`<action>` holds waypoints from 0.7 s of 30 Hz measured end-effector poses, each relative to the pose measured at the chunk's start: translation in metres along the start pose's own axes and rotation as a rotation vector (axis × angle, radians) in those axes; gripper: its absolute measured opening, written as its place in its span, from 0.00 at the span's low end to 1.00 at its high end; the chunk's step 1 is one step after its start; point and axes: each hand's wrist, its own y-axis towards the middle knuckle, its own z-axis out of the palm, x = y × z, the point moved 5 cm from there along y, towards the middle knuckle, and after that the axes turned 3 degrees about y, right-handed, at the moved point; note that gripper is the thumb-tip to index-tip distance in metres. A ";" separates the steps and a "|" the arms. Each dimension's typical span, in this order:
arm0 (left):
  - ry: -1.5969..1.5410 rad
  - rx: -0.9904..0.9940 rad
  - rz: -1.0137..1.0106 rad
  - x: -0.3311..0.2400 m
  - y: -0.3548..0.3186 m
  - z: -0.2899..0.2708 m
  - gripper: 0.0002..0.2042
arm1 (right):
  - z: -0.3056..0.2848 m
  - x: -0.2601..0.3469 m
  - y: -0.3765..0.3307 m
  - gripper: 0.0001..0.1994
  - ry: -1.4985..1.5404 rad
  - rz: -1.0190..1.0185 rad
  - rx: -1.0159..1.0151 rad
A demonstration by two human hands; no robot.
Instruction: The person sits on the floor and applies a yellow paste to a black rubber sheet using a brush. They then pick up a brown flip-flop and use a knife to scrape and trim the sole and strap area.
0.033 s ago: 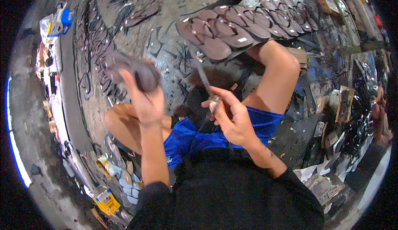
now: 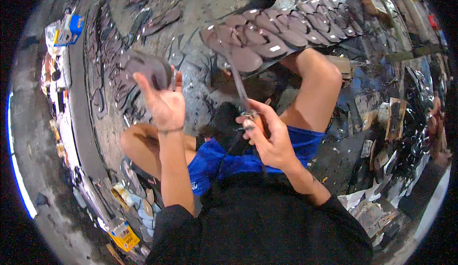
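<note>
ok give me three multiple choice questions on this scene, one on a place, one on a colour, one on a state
1. Where does the row of sandal soles lie?
A. beyond the raised knee, toward the top
B. on the person's lap
C. at the lower left edge

2. What colour are the shorts?
A. red
B. blue
C. white

3. What is the state of the left hand?
A. lying flat on the floor
B. empty and open
C. raised, its grip closed on a dark sole

Answers:
1. A, the overlapping soles run across the floor past the knee.
2. B, the cloth over the thighs is bright blue.
3. C, the fingers wrap the dark sole held up, while the right hand holds a thin tool.
</note>
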 end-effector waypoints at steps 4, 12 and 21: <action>-0.091 -0.004 -0.302 0.094 0.081 0.000 0.24 | -0.045 -0.016 -0.003 0.24 -0.158 -0.050 -0.175; 0.368 -0.144 -0.446 0.080 0.077 0.051 0.18 | -0.057 -0.016 -0.029 0.21 -0.242 0.069 -0.169; 0.688 -0.250 -0.424 0.037 0.072 0.010 0.19 | -0.020 -0.036 0.012 0.18 -0.487 0.048 0.045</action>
